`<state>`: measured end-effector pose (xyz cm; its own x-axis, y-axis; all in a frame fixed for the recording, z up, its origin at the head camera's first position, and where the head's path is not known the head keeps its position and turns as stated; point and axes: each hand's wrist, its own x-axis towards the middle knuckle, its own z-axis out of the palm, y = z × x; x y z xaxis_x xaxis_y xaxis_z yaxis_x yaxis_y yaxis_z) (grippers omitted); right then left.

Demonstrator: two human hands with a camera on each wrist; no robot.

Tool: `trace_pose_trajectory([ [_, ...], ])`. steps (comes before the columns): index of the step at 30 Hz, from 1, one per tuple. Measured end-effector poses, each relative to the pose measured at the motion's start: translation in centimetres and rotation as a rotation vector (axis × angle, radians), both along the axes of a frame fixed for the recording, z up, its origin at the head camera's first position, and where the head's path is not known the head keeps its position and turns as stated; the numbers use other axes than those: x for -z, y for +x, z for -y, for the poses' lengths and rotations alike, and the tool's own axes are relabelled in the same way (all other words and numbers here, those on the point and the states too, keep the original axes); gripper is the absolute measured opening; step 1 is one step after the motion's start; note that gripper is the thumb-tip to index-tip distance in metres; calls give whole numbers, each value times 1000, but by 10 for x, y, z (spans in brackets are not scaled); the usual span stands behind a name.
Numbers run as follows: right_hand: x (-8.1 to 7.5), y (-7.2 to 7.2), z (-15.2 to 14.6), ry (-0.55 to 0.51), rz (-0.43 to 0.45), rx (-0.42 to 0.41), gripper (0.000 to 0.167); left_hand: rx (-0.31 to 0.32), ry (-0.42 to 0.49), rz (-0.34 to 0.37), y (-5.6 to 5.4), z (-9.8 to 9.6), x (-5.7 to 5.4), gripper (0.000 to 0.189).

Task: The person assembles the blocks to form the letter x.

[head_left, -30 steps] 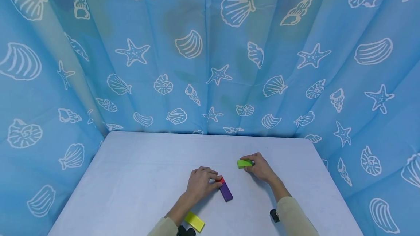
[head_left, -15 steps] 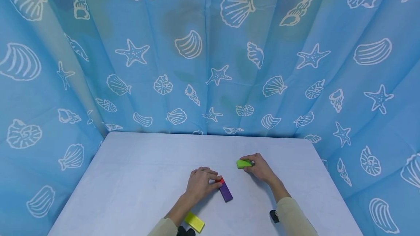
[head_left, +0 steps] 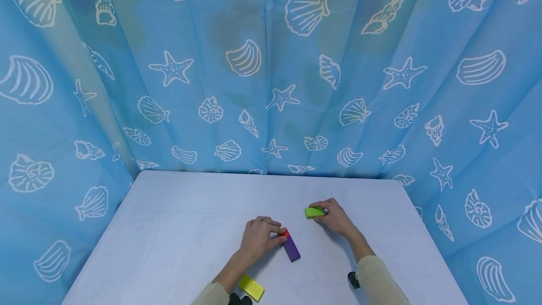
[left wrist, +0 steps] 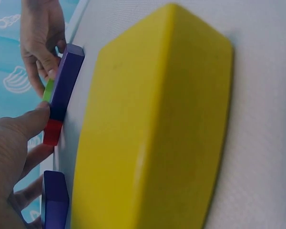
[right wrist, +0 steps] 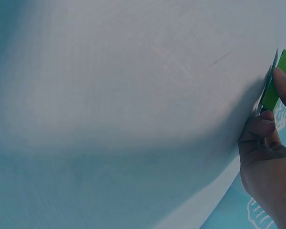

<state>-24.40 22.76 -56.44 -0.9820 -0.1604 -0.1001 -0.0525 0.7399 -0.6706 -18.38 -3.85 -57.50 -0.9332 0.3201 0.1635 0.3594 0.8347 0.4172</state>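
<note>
My left hand (head_left: 259, 238) pinches a red block (head_left: 285, 233) between thumb and finger, where it meets the end of a long purple block (head_left: 291, 249) on the table. In the left wrist view a second purple block (left wrist: 55, 200) sits by the lower fingers of that hand; the hand hides it in the head view. Farther back on the right, my right hand (head_left: 334, 218) grips a light green block (head_left: 314, 212) by its sides, one end sticking out to the left. A yellow block (head_left: 251, 288) lies beside my left wrist and looms large in the left wrist view.
The white table (head_left: 182, 229) spreads under both hands, its far edge against a blue curtain (head_left: 271, 69) printed with white shells and starfish. Black wrist devices show under the left sleeve (head_left: 211, 294) and beside the right sleeve (head_left: 378, 276).
Almost nothing differs. Both hands keep their hold, and the green block may have shifted very slightly left; the other blocks stay where they were.
</note>
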Motion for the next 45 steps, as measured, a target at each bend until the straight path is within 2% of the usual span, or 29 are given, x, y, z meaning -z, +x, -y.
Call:
trace_pose_trajectory([
  [8, 2, -1, 0, 20, 4, 8, 37, 6, 7, -9, 1, 0, 1, 28],
  [30, 1, 1, 1, -8, 1, -3, 37, 17, 0, -36, -1, 0, 4, 27],
  [45, 2, 2, 2, -5, -19, -13, 37, 4, 7, -19, -1, -1, 1, 28],
])
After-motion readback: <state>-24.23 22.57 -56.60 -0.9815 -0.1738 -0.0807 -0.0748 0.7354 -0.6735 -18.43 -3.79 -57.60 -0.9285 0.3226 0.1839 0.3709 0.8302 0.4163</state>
